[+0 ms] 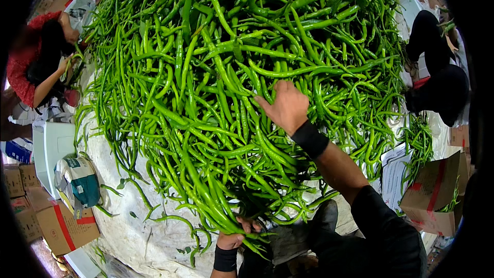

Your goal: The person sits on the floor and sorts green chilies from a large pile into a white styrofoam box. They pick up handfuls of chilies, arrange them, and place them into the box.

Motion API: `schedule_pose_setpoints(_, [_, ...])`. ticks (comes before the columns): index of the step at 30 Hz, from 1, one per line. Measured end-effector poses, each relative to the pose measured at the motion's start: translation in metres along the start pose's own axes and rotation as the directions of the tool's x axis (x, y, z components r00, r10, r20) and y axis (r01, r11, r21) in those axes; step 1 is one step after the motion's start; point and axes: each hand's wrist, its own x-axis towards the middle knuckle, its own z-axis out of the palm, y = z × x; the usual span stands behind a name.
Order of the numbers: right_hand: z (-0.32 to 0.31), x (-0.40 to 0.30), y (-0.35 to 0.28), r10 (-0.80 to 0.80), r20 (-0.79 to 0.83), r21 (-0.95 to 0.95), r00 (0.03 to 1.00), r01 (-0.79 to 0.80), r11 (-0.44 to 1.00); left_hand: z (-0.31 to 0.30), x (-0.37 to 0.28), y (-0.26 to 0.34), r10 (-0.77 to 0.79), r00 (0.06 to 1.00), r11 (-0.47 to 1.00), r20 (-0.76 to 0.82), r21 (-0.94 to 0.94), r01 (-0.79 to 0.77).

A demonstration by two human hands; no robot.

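Observation:
A large heap of long green chili peppers (231,65) spreads over a pale sheet in front of me. At the bottom centre, my left hand (236,235) is closed around the ends of a bunch of long green peppers (208,204), which fans up and to the left over the heap's near edge. My right hand (285,105) reaches onto the middle of the heap, its thumb apart and touching or just above peppers. Its fingertips are partly hidden, so a hold on any pepper cannot be made out. Both wrists wear black bands.
A pale plastic sheet (127,224) lies under the heap. On the left are a white foam box (52,154), a green and white bag (79,183) and a cardboard carton (65,226). On the right are papers (395,173) and an open carton (432,197). People sit on both sides.

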Motion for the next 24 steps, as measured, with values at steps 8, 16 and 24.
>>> schedule_pose_setpoints(8, [0.014,-0.005,-0.007,0.08,0.034,-0.032,0.996,-0.079,0.996,0.003,0.015,-0.015,0.027,0.994,0.999,-0.102,-0.021,-0.029])
schedule_pose_setpoints(16, [-0.038,-0.01,0.015,-0.038,-0.201,0.075,0.979,0.054,0.996,0.012,0.009,-0.011,0.072,0.978,0.997,-0.195,0.054,-0.063])
schedule_pose_setpoints(24, [-0.122,0.01,0.03,0.253,0.332,0.788,0.909,-0.415,0.456,0.037,0.017,-0.006,0.072,0.956,0.987,-0.285,0.161,-0.027])
